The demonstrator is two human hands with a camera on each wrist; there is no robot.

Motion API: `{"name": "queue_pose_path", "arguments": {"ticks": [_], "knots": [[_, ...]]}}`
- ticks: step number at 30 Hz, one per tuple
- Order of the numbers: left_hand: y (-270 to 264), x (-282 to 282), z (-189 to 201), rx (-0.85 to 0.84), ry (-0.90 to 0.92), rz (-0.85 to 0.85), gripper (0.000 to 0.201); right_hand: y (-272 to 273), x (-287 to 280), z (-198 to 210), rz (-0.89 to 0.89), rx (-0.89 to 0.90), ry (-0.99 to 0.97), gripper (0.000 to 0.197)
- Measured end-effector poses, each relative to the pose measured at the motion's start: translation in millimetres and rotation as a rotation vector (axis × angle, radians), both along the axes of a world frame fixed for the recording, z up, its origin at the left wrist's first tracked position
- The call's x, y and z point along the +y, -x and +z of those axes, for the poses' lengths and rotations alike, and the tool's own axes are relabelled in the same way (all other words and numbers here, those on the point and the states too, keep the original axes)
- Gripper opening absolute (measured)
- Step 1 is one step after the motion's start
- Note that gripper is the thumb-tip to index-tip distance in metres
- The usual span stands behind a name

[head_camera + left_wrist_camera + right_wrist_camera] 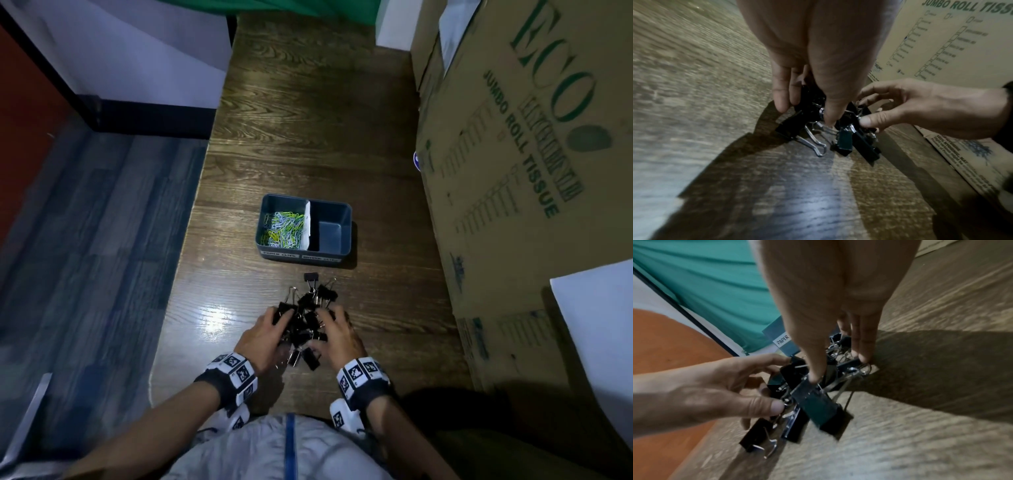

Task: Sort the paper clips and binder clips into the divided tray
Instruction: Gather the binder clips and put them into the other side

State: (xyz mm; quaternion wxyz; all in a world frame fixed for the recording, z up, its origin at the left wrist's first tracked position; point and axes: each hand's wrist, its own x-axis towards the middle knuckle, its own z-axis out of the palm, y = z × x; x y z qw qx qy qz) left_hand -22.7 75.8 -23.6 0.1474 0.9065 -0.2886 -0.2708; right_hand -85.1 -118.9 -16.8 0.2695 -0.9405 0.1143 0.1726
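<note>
Dark wood tabletop [308, 137] carries a grey divided tray [346, 236], its left compartment full of coloured paper clips [282, 229], its right compartment bare, a big cardboard box [513, 171] to the tray's right. Nearer the person than the tray sits a heap of black binder clips [305, 322]. Left hand [265, 337] and right hand [337, 337] close in from either side of the heap, curled fingers gripping clips, some clips loose on the tray side.
</note>
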Motion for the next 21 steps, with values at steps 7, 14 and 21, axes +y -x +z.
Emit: {"name": "queue_pose_path", "arguments": {"ticks": [7, 14, 21], "knots": [[10.7, -20.4, 16.1, -0.04, -0.325, 0.035, 0.129, -43.5, -14.4, 19.2, 0.07, -0.006, 0.067, 0.093], [-3.5, -32.6, 9.6, 0.022, -0.403, 0.039, 0.134, -74.3, -15.8, 10.7, 0.443, 0.272, 0.151, 0.13], [-22.9, -20.5, 13.0, 0.042, -0.165, 0.117, 0.093, -61.5, -13.0, 11.5, 0.288, 0.159, 0.078, 0.086]]}}
